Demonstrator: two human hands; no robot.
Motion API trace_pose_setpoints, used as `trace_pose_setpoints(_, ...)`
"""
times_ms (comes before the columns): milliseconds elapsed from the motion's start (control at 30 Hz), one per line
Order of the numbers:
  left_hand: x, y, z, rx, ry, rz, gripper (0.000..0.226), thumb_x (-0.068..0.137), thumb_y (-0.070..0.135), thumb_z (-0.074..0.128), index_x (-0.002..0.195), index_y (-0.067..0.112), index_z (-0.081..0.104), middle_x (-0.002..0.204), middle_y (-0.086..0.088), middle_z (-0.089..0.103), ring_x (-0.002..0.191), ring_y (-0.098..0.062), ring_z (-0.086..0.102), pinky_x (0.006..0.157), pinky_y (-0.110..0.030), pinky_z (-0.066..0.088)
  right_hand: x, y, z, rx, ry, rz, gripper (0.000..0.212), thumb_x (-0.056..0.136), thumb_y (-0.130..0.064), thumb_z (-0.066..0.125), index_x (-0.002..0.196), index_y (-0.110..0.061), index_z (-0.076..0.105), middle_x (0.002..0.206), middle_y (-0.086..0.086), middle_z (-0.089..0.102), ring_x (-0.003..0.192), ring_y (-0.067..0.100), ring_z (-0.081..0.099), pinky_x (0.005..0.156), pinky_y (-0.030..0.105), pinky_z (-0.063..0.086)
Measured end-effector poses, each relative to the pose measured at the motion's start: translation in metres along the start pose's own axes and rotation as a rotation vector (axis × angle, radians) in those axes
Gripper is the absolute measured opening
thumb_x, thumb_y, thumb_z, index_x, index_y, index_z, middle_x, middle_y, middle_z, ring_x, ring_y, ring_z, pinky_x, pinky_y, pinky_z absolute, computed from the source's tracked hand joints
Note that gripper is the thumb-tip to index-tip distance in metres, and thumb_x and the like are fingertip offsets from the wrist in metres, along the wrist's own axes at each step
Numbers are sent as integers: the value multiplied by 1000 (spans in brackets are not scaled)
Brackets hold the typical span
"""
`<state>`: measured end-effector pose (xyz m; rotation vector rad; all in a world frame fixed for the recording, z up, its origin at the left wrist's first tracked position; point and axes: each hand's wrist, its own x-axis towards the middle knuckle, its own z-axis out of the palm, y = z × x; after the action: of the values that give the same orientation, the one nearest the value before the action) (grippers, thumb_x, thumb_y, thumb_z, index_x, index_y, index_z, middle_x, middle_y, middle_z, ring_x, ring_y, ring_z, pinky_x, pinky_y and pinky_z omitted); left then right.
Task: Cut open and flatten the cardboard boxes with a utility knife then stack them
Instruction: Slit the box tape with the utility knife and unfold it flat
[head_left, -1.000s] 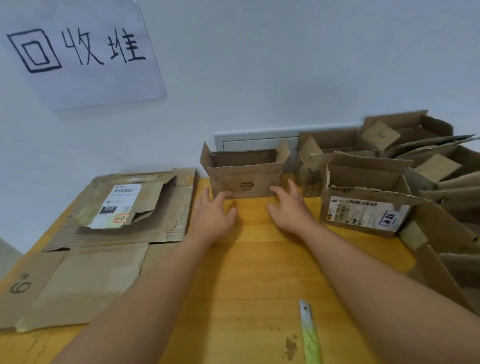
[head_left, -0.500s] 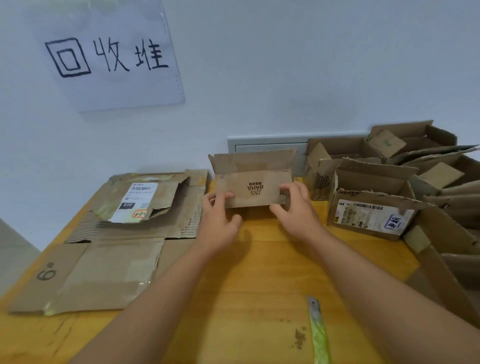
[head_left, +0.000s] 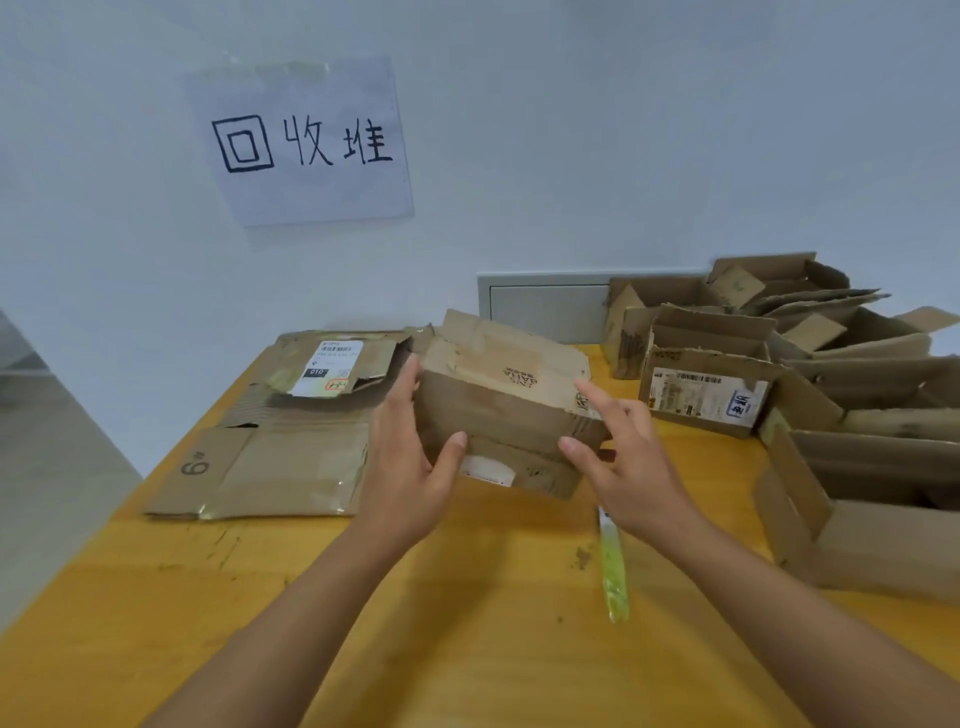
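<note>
A small brown cardboard box (head_left: 498, 410) with a printed logo hangs tilted above the wooden table (head_left: 467, 613), its underside turned toward me. My left hand (head_left: 405, 467) grips its left end, thumb on the underside and fingers up the side. My right hand (head_left: 634, 467) holds the right end between thumb and index finger. The green utility knife (head_left: 614, 566) lies on the table below my right wrist, in neither hand. Flattened cardboard (head_left: 291, 457) is stacked at the left.
Several unflattened open boxes crowd the right side, among them a labelled one (head_left: 706, 395) and a large one (head_left: 883, 525) near the right edge. A handwritten paper sign (head_left: 306, 145) hangs on the wall. The table's left edge drops to the floor.
Both hands went from resting in front of the box to taking hold of it. They lifted it off the table, drew it toward me and tipped it over.
</note>
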<state>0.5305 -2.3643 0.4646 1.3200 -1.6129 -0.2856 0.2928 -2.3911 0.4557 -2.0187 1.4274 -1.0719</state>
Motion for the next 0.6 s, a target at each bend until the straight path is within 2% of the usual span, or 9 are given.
trace_pose_setpoints(100,-12,10,-12,5,-44,31,79,89,34,58,151,49,12,136,46,20,133,6,26,108,-48,41,-22,0,2,63,-5,-14,51,97,-34,57,135,-56,31,117,-3,36,104,-1,44,81,13,48)
trace_pose_setpoints(167,-16,16,-17,1,-69,59,78,90,34,59,151,47,13,139,43,23,136,1,28,102,-50,46,-34,-1,4,101,16,0,45,98,-34,56,131,-56,36,116,-2,37,104,1,45,76,10,48)
trace_pose_setpoints(200,-17,20,-18,-5,-66,88,79,90,32,61,152,44,15,144,35,26,137,1,28,100,-49,49,-38,-2,6,109,27,9,43,98,-35,55,132,-54,38,115,-1,37,104,3,46,74,11,48)
trace_pose_setpoints(233,-17,24,-19,-7,-52,121,78,90,27,64,153,35,18,149,22,29,137,3,28,101,-43,49,-41,-3,7,119,38,19,41,98,-36,55,132,-53,39,114,-1,38,104,5,47,74,12,48)
trace_pose_setpoints(300,-18,29,-20,13,-6,150,72,89,14,70,148,16,30,144,-4,34,128,15,29,99,-12,41,-45,-4,8,154,58,42,40,98,-37,55,132,-52,41,112,-2,40,102,5,49,76,10,45)
trace_pose_setpoints(367,-17,32,-22,65,34,158,64,87,10,73,141,10,39,133,-7,40,118,20,31,93,0,31,-48,-6,10,194,74,66,38,98,-38,54,130,-52,43,110,-4,42,101,3,50,77,7,42)
trace_pose_setpoints(467,-15,33,-24,67,52,158,60,87,13,73,138,13,42,129,3,43,116,16,36,94,-3,32,-51,-4,13,202,84,91,35,97,-42,54,131,-50,46,111,-3,47,100,4,52,82,14,44)
trace_pose_setpoints(533,-15,34,-23,37,27,159,64,86,19,74,140,17,41,132,8,44,121,5,41,98,-20,41,-52,2,17,247,58,125,37,94,-55,54,130,-49,51,118,-3,53,106,8,56,89,28,50)
trace_pose_setpoints(600,-16,31,-21,45,-34,164,73,84,31,74,146,24,35,140,9,42,128,-10,42,102,-38,44,-54,6,18,328,31,152,48,85,-72,52,129,-52,52,123,-4,58,110,14,61,90,43,55)
